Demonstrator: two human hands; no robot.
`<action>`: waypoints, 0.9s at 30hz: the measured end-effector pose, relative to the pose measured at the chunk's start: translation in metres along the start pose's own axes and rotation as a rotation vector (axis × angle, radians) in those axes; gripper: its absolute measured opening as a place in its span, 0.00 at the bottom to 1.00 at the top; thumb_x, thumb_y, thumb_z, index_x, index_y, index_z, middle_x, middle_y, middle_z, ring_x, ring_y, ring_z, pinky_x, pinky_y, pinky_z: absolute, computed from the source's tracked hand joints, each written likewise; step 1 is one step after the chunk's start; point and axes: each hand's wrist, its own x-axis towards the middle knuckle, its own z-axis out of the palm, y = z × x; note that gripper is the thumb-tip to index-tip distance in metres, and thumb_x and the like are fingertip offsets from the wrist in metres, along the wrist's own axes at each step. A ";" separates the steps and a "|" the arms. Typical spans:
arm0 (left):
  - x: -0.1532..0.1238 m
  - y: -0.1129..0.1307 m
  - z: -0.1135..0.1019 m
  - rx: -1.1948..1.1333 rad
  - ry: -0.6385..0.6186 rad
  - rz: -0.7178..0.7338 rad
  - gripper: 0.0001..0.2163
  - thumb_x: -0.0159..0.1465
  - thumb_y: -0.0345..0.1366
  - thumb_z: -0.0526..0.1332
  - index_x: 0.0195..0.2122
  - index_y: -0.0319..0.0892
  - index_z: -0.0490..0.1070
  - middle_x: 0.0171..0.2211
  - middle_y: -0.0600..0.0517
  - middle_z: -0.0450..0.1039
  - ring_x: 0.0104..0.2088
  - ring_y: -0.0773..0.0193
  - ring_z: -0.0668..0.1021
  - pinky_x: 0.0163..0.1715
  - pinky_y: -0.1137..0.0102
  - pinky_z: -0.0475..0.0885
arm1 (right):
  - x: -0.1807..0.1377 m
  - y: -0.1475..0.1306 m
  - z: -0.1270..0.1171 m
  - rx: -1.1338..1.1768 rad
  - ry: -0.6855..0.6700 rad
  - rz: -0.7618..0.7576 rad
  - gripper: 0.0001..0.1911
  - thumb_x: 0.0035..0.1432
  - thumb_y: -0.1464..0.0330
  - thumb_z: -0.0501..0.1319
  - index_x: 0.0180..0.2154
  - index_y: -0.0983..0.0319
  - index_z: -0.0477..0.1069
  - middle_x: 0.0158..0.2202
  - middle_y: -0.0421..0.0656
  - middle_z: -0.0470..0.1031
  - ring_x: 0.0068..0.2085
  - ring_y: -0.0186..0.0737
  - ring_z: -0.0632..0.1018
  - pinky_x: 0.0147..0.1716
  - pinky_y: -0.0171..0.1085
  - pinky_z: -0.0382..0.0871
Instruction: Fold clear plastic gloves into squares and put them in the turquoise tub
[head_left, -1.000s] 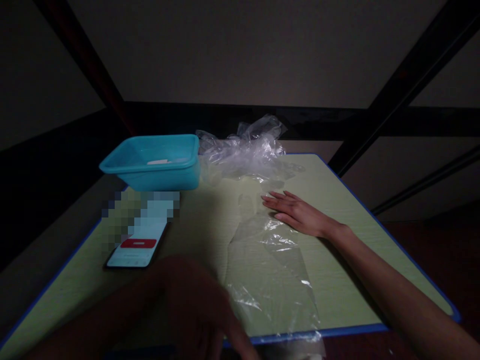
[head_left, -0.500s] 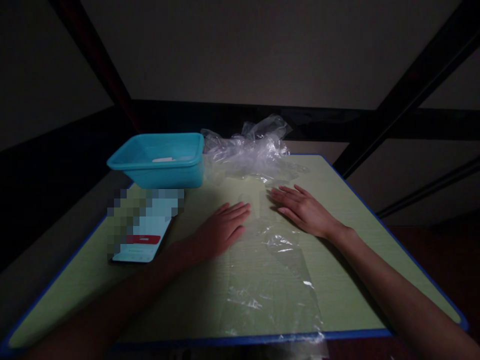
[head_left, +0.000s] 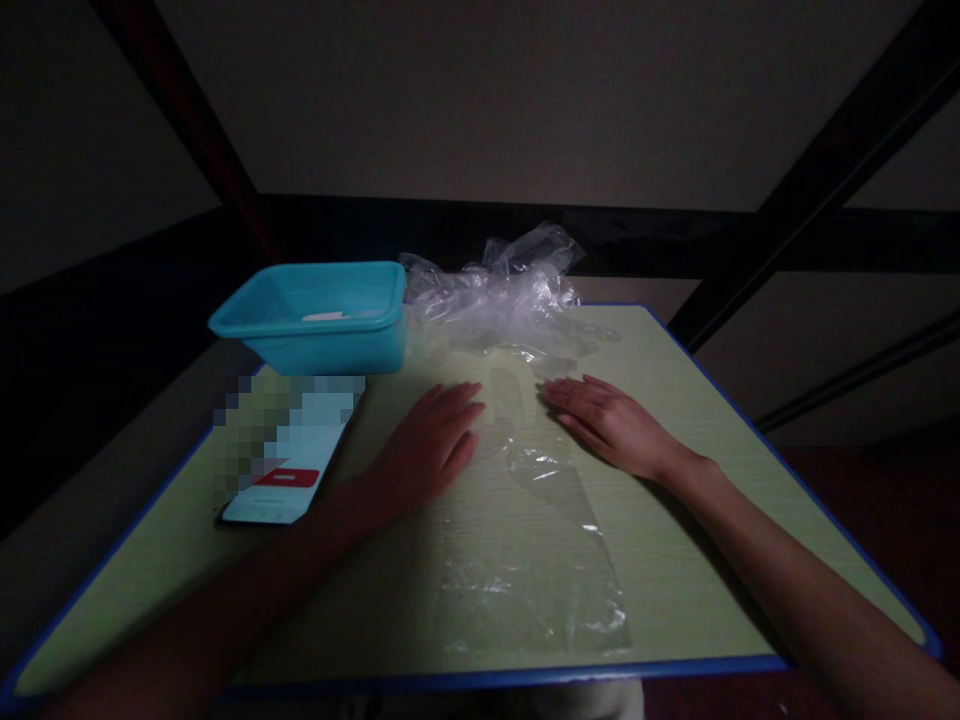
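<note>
A clear plastic bag (head_left: 525,560) lies spread over the middle of the table, its near edge just inside the table's front edge. My left hand (head_left: 427,445) rests open beside the bag's upper left part, palm down with fingers pointing forward and right. On the other side, my right hand (head_left: 607,425) is also open and flat, fingertips by the bag's upper right part. Whether the fingertips touch the film is hard to tell, as it is transparent. Beyond both hands sits a crumpled heap of clear plastic bags (head_left: 502,300).
At the back left stands a turquoise plastic basin (head_left: 330,350) with something white inside. A phone (head_left: 281,500) with a lit, partly blurred screen lies left of my left forearm. The pale green table (head_left: 720,560) has a blue edge; a wall rises behind it.
The flat bag has slid away from me and slightly left; its near end no longer hangs over the table's front edge. My left hand has moved a little left, while my right hand barely moved.
</note>
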 end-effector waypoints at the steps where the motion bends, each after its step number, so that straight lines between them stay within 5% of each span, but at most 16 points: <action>1: 0.000 0.002 -0.001 -0.028 -0.007 0.050 0.16 0.65 0.31 0.48 0.52 0.33 0.64 0.59 0.38 0.59 0.60 0.55 0.62 0.58 0.55 0.58 | 0.001 -0.004 0.000 0.040 0.001 -0.005 0.20 0.65 0.67 0.46 0.55 0.64 0.64 0.55 0.50 0.68 0.56 0.45 0.69 0.55 0.52 0.61; 7: -0.003 0.015 0.002 -0.105 -0.200 0.322 0.20 0.64 0.34 0.51 0.57 0.33 0.59 0.62 0.37 0.53 0.63 0.53 0.56 0.61 0.56 0.52 | 0.002 -0.027 0.005 0.198 -0.084 -0.071 0.25 0.65 0.64 0.47 0.61 0.66 0.54 0.62 0.52 0.57 0.62 0.44 0.58 0.60 0.50 0.55; 16: -0.005 0.008 0.004 -0.069 -0.375 0.311 0.26 0.65 0.43 0.51 0.62 0.35 0.51 0.65 0.39 0.44 0.65 0.54 0.49 0.62 0.57 0.46 | -0.004 -0.024 0.014 0.157 -0.215 -0.064 0.32 0.65 0.57 0.43 0.63 0.70 0.46 0.64 0.55 0.47 0.64 0.46 0.49 0.62 0.51 0.45; 27: -0.004 0.005 0.001 -0.114 -0.372 0.337 0.29 0.65 0.48 0.50 0.62 0.34 0.51 0.65 0.36 0.42 0.65 0.50 0.46 0.61 0.54 0.46 | -0.003 -0.022 0.010 0.339 -0.116 -0.021 0.31 0.64 0.56 0.46 0.63 0.64 0.46 0.64 0.53 0.49 0.64 0.47 0.51 0.61 0.54 0.47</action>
